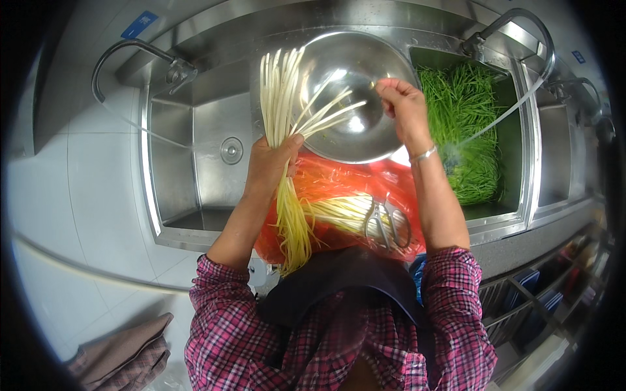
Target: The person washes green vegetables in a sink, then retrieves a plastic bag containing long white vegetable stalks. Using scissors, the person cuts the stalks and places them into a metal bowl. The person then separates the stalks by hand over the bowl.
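My left hand (275, 163) is closed around a bunch of yellow chives (281, 102); the white stems point up and the yellow leaves hang below. Several stems fan out to the right over a large stainless steel bowl (337, 141). My right hand (402, 105) is over the bowl's right side, thumb and forefinger pinched on a tiny yellowish bit. Small scraps lie in the bowl. Nearer me, a red plastic bag (337, 171) lies open with more yellow chives (342, 209) in it, and metal scissors (386, 225) rest on them.
Water runs from the right faucet (543, 34) onto green chives (469, 122) in the right sink (511, 195). The left faucet (181, 73) runs into the left sink (220, 112), which has a drain (231, 150). Racks (523, 293) stand below right.
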Motion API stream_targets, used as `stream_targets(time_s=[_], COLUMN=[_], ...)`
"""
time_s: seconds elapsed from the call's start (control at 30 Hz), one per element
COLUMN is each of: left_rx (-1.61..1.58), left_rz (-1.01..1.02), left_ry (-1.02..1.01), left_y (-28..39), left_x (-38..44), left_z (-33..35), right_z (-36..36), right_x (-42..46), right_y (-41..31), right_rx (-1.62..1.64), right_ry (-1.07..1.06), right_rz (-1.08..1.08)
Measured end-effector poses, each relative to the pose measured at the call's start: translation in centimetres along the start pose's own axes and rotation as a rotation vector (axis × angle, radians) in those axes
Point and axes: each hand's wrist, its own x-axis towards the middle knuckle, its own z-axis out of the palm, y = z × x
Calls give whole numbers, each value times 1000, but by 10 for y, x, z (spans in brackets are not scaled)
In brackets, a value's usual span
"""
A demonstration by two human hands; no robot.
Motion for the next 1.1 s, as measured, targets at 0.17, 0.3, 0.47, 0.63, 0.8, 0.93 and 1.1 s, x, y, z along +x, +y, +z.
stream_targets(time_s=[0.17, 0.3, 0.47, 0.63, 0.8, 0.93, 1.1], left_rx=[56, 56, 63, 87, 66, 62, 54], left_rz=[23, 61, 47, 48, 48, 52, 51], left_ry=[22, 11, -3, -3, 4, 9, 15], left_y=[-1, -5, -1, -4, 1, 0, 5], left_x=[-1, 0, -2, 0, -3, -3, -6], left_z=[5, 6, 6, 4, 4, 3, 4], right_z=[29, 35, 34, 31, 22, 20, 2], right_x=[-26, -30, -31, -25, -19, -14, 1], right_y=[-10, -9, -14, -10, -11, -10, 1], right_rx=[-706, -949, -1077, -1084, -1089, -1119, -1216], right_ry=[-74, -129, -180, -242, -256, -218, -44], right_rz=[-596, -806, -891, -970, -982, -974, -805])
